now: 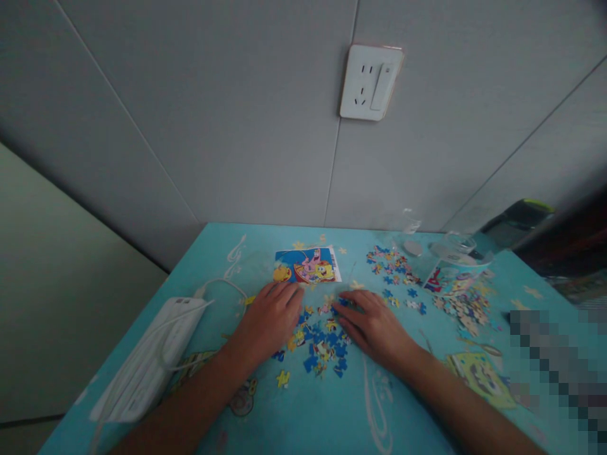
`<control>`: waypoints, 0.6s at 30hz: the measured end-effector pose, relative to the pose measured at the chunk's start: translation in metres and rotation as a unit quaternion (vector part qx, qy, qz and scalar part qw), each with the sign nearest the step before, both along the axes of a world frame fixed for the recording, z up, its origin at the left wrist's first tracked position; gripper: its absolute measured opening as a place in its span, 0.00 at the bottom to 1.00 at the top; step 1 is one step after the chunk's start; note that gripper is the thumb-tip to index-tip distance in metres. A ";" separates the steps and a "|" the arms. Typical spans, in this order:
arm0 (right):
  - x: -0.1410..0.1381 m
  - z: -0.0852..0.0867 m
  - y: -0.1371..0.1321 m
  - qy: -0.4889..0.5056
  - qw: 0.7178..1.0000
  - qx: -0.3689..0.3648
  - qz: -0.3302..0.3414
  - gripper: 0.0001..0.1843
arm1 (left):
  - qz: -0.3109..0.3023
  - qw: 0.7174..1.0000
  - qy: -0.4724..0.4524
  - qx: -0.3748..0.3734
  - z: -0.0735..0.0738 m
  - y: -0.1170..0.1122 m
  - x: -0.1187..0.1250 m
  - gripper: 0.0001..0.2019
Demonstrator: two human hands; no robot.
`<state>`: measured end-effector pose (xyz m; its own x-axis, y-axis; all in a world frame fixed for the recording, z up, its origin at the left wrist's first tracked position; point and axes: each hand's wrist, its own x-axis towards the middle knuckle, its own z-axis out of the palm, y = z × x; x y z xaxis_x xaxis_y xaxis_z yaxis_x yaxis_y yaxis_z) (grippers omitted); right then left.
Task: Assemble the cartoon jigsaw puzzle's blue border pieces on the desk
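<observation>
My left hand [272,316] lies palm down on the turquoise table [322,411], fingers stretched toward a small cartoon picture card [307,265]. My right hand [372,325] also rests flat, fingers extended and pointing left over a cluster of loose blue and yellow puzzle pieces [320,344]. The pieces lie between the two hands and partly under the fingers. Whether either hand pinches a piece is hidden.
A white power strip [156,354] with cables lies at the left edge. More puzzle pieces [393,265] are scattered at the back right beside a round printed tin [450,278] and clear lid. A grey wall with a socket [370,82] stands behind.
</observation>
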<state>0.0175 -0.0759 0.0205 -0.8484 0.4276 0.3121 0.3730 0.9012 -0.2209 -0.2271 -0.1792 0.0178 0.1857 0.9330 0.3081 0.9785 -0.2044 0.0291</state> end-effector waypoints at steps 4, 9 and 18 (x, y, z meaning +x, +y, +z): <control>-0.001 -0.001 0.000 0.010 1.000 0.004 -0.005 0.15 | 0.054 0.998 0.010 0.002 -0.004 -0.001 -0.003 0.14; 0.003 -0.001 0.001 0.016 1.000 -0.013 -0.004 0.10 | 0.053 0.998 0.002 0.016 -0.008 0.000 -0.005 0.15; 0.007 -0.004 0.004 0.015 0.999 -0.042 -0.021 0.09 | 0.023 0.999 -0.025 0.003 -0.007 0.002 -0.006 0.18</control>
<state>0.0243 -0.0717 0.0161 -0.8198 0.4891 0.2978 0.4027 0.8622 -0.3074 -0.2332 -0.1773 0.0106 0.1264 0.9387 0.3208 0.9842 -0.1591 0.0779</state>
